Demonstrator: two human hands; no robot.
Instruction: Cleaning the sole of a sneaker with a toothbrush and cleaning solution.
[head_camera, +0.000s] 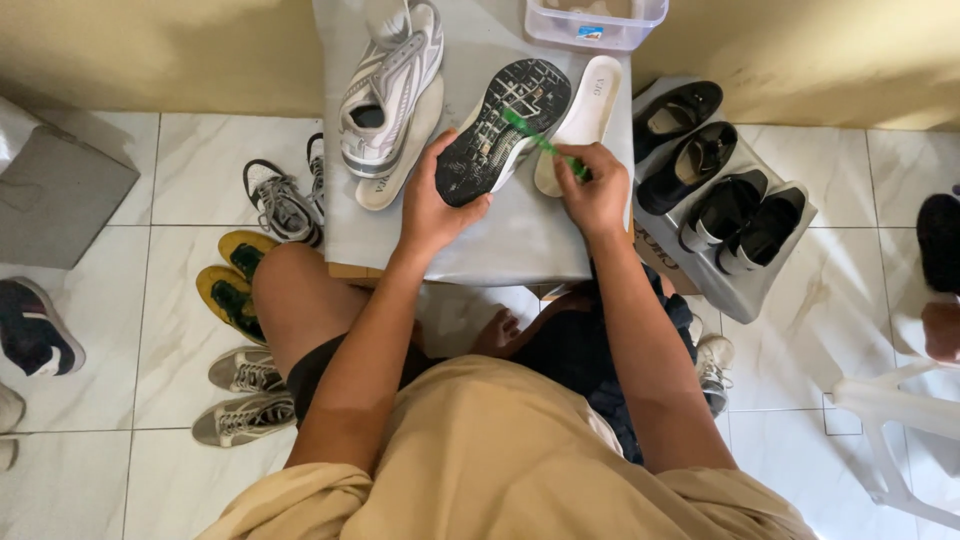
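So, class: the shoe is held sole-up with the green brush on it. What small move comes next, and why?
Probably a short stroke toward the heel: the right hand has the green brush at mid-sole, and the left hand steadies the shoe.

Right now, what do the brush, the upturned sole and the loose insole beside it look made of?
Brush: translucent green handle, apparently hard plastic; its bristles are too small to judge. Sole: black, matte, grid-patterned tread with pale scuffs, probably rubber. Insole: flat, off-white, smooth with no shine, likely foam or fabric-faced foam. The left hand holds the sole; the right hand grips the brush.
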